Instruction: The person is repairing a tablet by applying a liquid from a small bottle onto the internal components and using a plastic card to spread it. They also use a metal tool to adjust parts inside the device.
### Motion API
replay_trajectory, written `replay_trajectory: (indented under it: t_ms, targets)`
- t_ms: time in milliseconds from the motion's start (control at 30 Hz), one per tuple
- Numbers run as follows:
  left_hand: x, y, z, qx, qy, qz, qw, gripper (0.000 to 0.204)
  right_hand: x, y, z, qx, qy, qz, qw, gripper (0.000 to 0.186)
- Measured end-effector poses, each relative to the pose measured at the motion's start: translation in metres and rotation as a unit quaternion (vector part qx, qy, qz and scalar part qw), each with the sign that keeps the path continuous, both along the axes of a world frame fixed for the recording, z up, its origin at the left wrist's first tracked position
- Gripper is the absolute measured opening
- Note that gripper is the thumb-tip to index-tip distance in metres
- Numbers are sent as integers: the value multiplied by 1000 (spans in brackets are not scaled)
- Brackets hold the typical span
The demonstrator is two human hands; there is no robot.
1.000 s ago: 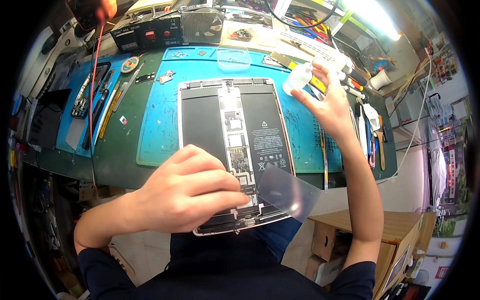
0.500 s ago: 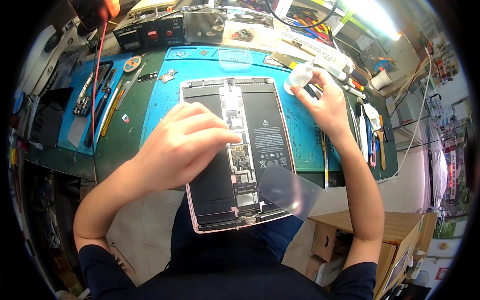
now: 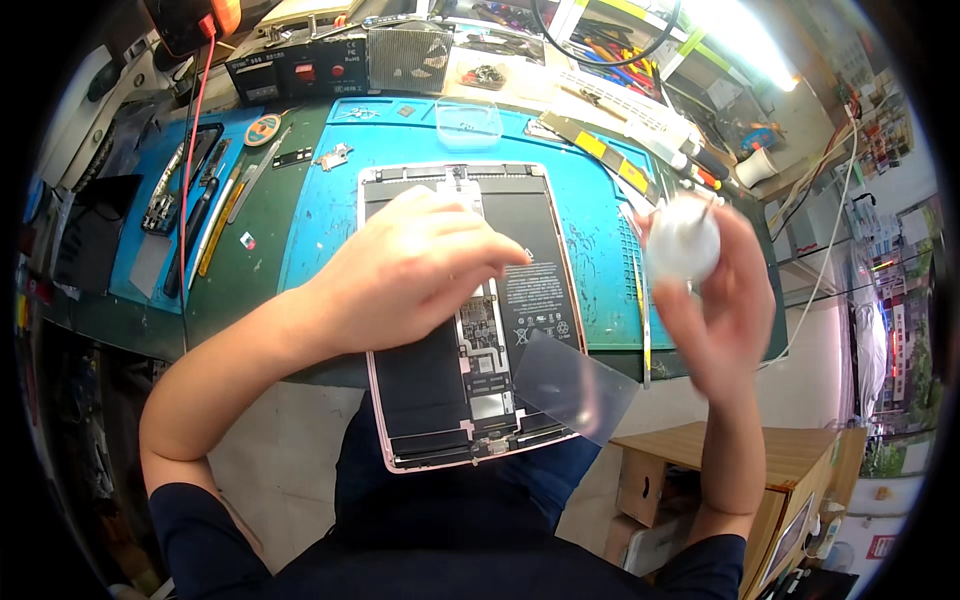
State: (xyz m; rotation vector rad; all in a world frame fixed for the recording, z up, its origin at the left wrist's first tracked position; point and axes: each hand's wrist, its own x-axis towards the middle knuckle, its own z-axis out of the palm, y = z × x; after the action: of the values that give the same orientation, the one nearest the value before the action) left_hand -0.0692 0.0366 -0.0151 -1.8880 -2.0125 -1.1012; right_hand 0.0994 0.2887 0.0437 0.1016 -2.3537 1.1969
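Note:
An opened tablet lies tilted at the bench's front edge, its black batteries and central circuit board exposed. Over its upper middle hovers my left hand, fingers bent and pressed together; whatever they may pinch is hidden. My right hand, smeared by motion, grips a small whitish squeeze bottle right of the tablet. A clear plastic sheet covers the tablet's lower right corner and sticks out past it.
A blue work mat lies under the tablet's upper part. Beyond it stands a clear plastic box. Tweezers and knives lie at the left, beside a small metal part. A wooden cabinet stands at lower right.
My right hand has lifted the bottle off the mat's far right and brought it nearer and rightward. My left hand has shifted right over the tablet.

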Motion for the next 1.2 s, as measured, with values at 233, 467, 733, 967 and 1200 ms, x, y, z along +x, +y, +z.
replay_trajectory:
  t_ms: [233,467,733,967,1200]
  targets:
    - [0,-5,0,26,-16,40,999,34,49,-32,6,146,-82,116,979,56]
    - [-2,-8,-3,30,-22,80,996,28,54,-24,2,286,-95,93,949,63]
    - [0,-8,-6,36,-21,86,995,29,56,-31,-1,373,-53,57,925,54]
    - [0,-10,-6,36,-20,92,995,33,55,-34,2,403,-45,75,911,54]
    - [0,-12,-6,30,-19,97,995,37,57,-38,4,442,-41,76,893,55]
